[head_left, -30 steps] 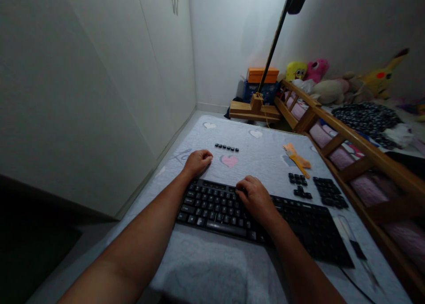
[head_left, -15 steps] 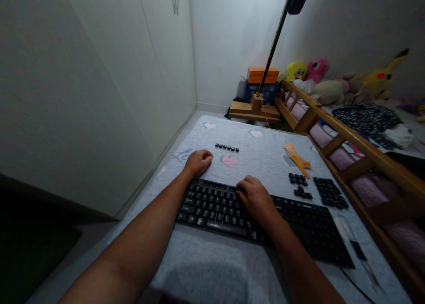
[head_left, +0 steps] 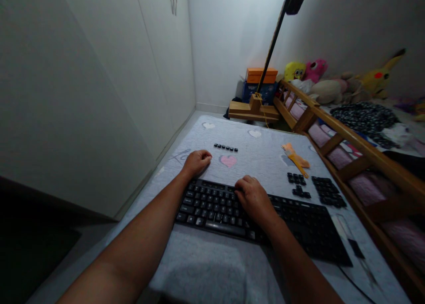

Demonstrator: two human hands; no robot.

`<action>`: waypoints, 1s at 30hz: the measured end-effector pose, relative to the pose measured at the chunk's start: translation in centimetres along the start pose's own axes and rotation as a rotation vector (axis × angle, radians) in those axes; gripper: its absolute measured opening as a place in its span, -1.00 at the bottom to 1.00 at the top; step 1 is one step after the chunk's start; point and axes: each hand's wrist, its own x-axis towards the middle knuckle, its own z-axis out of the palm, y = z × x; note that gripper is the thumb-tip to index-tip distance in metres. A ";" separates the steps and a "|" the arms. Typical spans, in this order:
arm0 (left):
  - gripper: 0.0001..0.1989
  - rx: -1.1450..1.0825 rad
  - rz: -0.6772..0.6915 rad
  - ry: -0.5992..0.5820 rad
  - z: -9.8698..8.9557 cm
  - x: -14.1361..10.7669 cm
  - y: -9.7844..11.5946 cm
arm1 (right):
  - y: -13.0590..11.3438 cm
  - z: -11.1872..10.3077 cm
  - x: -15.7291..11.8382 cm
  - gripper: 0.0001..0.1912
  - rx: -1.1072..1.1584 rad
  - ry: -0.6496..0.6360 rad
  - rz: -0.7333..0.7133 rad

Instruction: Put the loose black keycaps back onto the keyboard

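Observation:
A black keyboard (head_left: pixel 212 206) lies across the cloth-covered table; its right part shows dark bare spots without keycaps. My right hand (head_left: pixel 254 198) rests over its upper middle, thumb and fingers closed together at the top row. Whatever those fingertips grip is too small to make out. Just beyond the keyboard's upper left corner, my left hand (head_left: pixel 198 162) rests on the cloth with its fingers curled together, and their contents are hidden. A short row of black keycaps (head_left: pixel 226 148) sits to the right of that hand, near a pink heart print.
Small groups of loose keycaps (head_left: pixel 296 178) and a larger block of keycaps (head_left: pixel 328 191) lie at the right. Behind them are a yellow-handled tool (head_left: pixel 299 163) and an orange cloth (head_left: pixel 303 158). A wooden bed rail (head_left: pixel 345 131) borders the table's right side; a cupboard (head_left: pixel 116 74) stands left.
The whole view has shifted very slightly. Both hands keep their places and their closed shape, and the keycaps lie as before.

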 end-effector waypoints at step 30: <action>-0.77 -0.016 -0.004 0.005 0.3 0.2 -0.4 | 0.0 0.9 0.4 -0.94 0.047 0.026 0.062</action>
